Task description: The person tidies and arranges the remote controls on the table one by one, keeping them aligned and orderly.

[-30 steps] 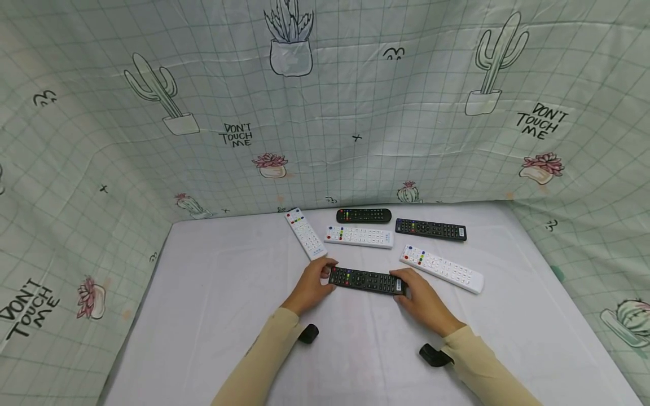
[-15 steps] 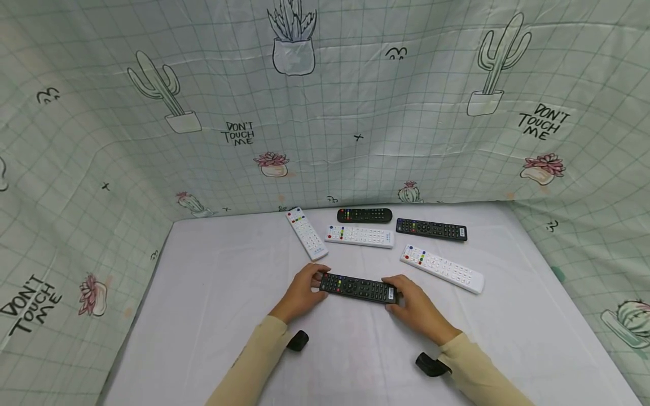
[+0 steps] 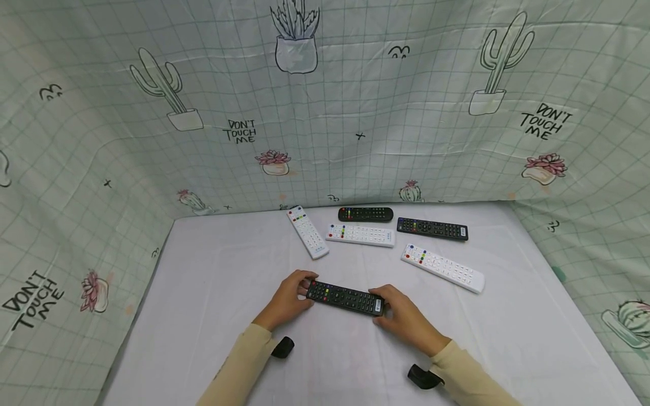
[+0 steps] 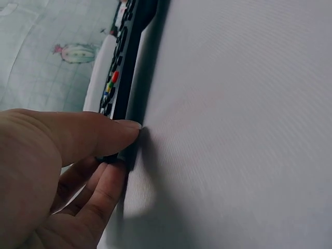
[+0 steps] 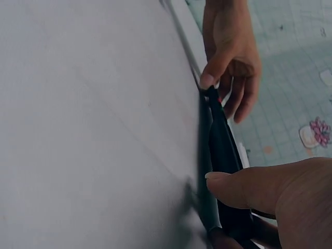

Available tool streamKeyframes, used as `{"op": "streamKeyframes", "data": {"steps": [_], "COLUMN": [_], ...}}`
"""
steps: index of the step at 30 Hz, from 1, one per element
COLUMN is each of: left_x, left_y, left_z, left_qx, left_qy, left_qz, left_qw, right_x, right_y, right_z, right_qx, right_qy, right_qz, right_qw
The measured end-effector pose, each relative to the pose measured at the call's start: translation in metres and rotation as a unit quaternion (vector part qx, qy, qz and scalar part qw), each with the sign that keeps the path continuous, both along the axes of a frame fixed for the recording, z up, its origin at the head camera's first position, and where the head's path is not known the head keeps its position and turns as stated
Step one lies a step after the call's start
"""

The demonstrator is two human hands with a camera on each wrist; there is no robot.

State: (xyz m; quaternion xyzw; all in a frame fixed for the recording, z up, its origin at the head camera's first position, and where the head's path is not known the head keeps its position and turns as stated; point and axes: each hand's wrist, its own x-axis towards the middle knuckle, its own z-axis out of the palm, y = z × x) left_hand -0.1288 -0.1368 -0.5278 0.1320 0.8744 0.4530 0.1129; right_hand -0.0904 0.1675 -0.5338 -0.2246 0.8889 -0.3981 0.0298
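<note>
A black remote control with small coloured buttons lies slantwise between both hands, close over the white tabletop. My left hand pinches its left end, thumb on the near edge and fingers at the far side. At the opposite end, by a white label, my right hand grips it between thumb and fingers. In the left wrist view the remote's side edge shows beyond the thumb, with a shadow along the cloth. The right wrist view has the right thumb against the remote's dark side.
Behind the hands lie a tilted white remote, another white remote, a rounded black remote and a second black one. A larger white remote lies to the right. A patterned cloth hangs behind the table.
Both hands have drawn the black remote toward the person and to the left, away from the other remotes. The other remotes stay where they were.
</note>
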Motion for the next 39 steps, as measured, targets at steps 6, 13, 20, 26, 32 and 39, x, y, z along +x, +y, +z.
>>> {"op": "streamKeyframes", "data": {"steps": [6,13,20,26,32,39], "left_x": [0.005,0.009,0.011,0.011,0.013,0.013], "left_y": [-0.012,-0.024,-0.040,-0.048,-0.054,-0.063], "left_z": [-0.001,0.002,0.004,0.007,0.009,0.007], "left_qx": [-0.013,-0.013,-0.015,-0.026,-0.024,-0.018], "left_qy": [0.008,0.009,0.007,0.009,0.017,0.019], "left_qz": [0.005,0.017,0.014,0.021,0.026,0.019], "left_qw": [0.9999,0.9997,0.9998,0.9994,0.9993,0.9995], "right_x": [0.007,0.014,0.020,0.025,0.028,0.031], "right_y": [-0.010,-0.024,-0.041,-0.054,-0.065,-0.079], "right_z": [-0.001,0.001,0.002,0.005,0.006,0.003], "right_qx": [-0.021,-0.020,-0.036,-0.044,-0.061,-0.079], "right_qy": [-0.013,-0.006,-0.016,-0.044,-0.075,-0.104], "right_qz": [0.024,0.041,0.050,0.056,0.063,0.067], "right_qw": [0.999,0.999,0.998,0.996,0.993,0.989]}}
